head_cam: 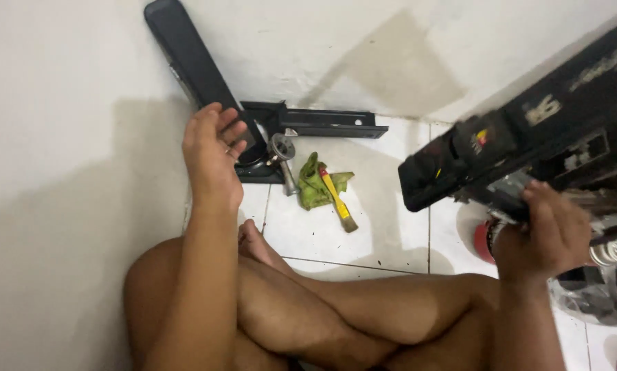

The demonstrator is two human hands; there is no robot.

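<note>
Watching from afar, I saw the left hand [212,152] spread loosely against the long black bar [197,69] leaning on the wall, its length slanting up and away, while the right hand [550,230], well apart, gripped the black device [528,137].

floor count — one yellow-handled brush [339,200], one green rag [312,184], two black metal brackets [322,121] [192,62] — two hands [212,148] [549,230].

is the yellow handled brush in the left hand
No, the yellow-handled brush lies on the floor tile against the green rag, while the left hand reaches for the black part leaning on the wall.
</note>
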